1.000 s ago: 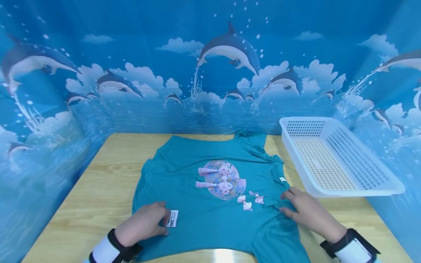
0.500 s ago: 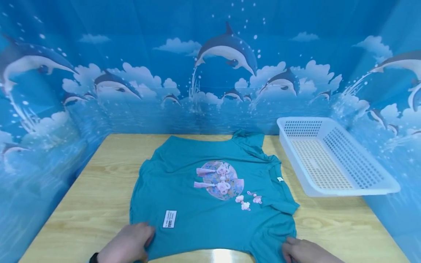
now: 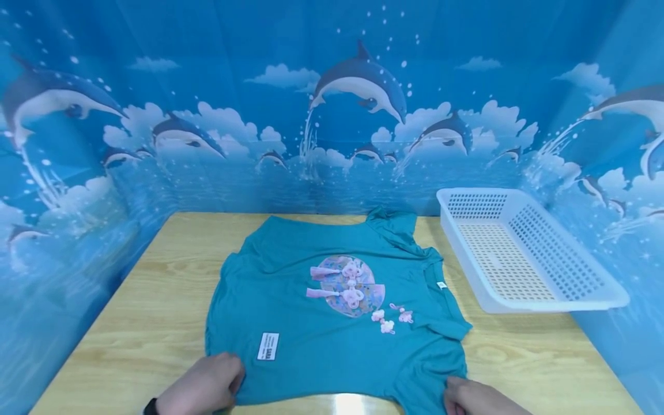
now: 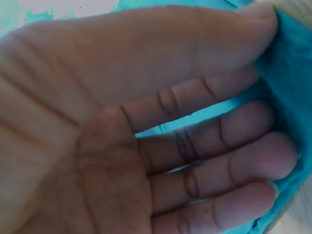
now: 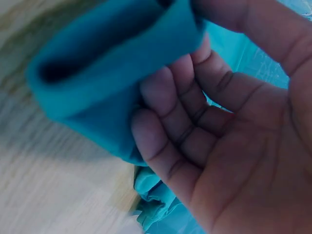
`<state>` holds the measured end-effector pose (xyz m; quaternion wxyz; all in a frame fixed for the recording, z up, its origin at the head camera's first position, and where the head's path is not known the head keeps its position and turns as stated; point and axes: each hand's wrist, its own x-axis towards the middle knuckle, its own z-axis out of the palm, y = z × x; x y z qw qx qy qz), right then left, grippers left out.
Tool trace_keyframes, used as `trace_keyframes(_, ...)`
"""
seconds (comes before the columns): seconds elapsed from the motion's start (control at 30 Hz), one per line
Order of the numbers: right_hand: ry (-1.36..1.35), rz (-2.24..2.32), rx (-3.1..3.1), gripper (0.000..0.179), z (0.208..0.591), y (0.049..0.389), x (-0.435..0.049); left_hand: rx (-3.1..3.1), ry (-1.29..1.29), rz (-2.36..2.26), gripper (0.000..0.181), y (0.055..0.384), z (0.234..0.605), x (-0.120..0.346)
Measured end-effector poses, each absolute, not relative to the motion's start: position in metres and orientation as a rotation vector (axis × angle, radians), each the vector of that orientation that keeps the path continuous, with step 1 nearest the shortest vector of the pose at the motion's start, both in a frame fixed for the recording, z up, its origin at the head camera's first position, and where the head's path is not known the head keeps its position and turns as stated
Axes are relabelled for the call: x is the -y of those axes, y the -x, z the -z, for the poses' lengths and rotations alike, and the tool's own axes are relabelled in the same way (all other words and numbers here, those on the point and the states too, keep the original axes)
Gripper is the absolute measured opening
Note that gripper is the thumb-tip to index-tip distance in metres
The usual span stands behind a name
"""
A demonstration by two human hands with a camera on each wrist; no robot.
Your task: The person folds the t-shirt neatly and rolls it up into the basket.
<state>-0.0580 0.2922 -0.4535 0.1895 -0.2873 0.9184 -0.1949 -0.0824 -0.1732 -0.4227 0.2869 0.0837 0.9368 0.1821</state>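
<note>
A teal T-shirt (image 3: pixel 311 357) lies spread on the table, its neckline to the right and its hem to the left. On it are a round floral patch (image 3: pixel 363 302) with pink tassels and a white label (image 3: pixel 268 346). My left hand (image 3: pixel 199 385) pinches the shirt's near hem corner; in the left wrist view, the cloth (image 4: pixel 292 97) runs past thumb and fingertips. Over at the near right, my right hand (image 3: pixel 479 397) pinches the near sleeve, whose open cuff (image 5: pixel 112 80) shows in the right wrist view. The far sleeve (image 3: pixel 392 226) lies bunched near the back edge.
A white plastic basket (image 3: pixel 485 288) with perforated walls stands at the back right, close to the neckline. Blue dolphin-print curtains (image 3: pixel 311 178) enclose the back and sides of the wooden table (image 3: pixel 150 294).
Both hands have come toward the near edge, the left from beside the label to the hem corner, the right from the neckline to the sleeve. Each has taken hold of cloth.
</note>
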Motion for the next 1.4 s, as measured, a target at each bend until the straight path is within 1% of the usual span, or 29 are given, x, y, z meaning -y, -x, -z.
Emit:
trace_keyframes(0.07, 0.814, 0.556, -2.599, 0.019, 0.453, 0.059, -0.292, -2.489, -0.219, -0.478, 0.021, 0.084, 0.421, 0.173)
trace_keyframes(0.17, 0.733, 0.625, -2.571, 0.018, 0.45, 0.061, -0.291, -2.478, -0.225, -0.523, 0.021, 0.084, 0.419, 0.174)
trace_keyframes(0.33, 0.634, 0.752, -2.477, 0.018, 0.445, 0.065, -0.292, -2.584, -0.445, -0.607, 0.025, 0.086, 0.416, 0.181)
trace_keyframes(0.4, 0.605, 0.752, -2.472, 0.018, 0.443, 0.066, -0.293, -2.632, -0.539, -0.591, 0.026, 0.089, 0.414, 0.183)
trace_keyframes(0.47, 0.6, 0.711, -2.514, 0.016, 0.44, 0.068, -0.294, -2.647, -0.573, -0.566, 0.028, 0.091, 0.412, 0.185)
trace_keyframes(0.67, 0.668, 0.63, -2.713, 0.016, 0.427, 0.071, -0.298, -2.661, -0.518, -0.467, 0.032, 0.094, 0.401, 0.185)
trace_keyframes(0.73, 0.694, 0.648, -2.756, 0.019, 0.422, 0.071, -0.298, -2.658, -0.519, -0.478, 0.03, 0.094, 0.396, 0.186)
trace_keyframes(0.83, 0.692, 0.657, -2.804, 0.021, 0.415, 0.071, -0.297, -2.656, -0.593, -0.532, 0.026, 0.091, 0.389, 0.19)
trace_keyframes(0.93, 0.687, 0.665, -2.832, 0.022, 0.408, 0.071, -0.298, -2.644, -0.628, -0.554, 0.029, 0.09, 0.379, 0.192)
trace_keyframes(1.03, 0.722, 0.688, -2.847, 0.025, 0.4, 0.07, -0.3, -2.629, -0.613, -0.548, 0.029, 0.088, 0.369, 0.194)
trace_keyframes(1.13, 0.755, 0.709, -2.843, 0.028, 0.391, 0.069, -0.303, -2.615, -0.596, -0.535, 0.023, 0.086, 0.362, 0.196)
trace_keyframes(1.23, 0.739, 0.718, -2.797, 0.026, 0.381, 0.068, -0.307, -2.588, -0.629, -0.557, 0.019, 0.086, 0.356, 0.2)
trace_keyframes(1.33, 0.694, 0.734, -2.726, 0.021, 0.371, 0.067, -0.311, -2.551, -0.702, -0.619, 0.021, 0.086, 0.351, 0.205)
trace_keyframes(1.4, 0.682, 0.749, -2.696, 0.018, 0.366, 0.067, -0.312, -2.539, -0.727, -0.656, 0.019, 0.086, 0.348, 0.208)
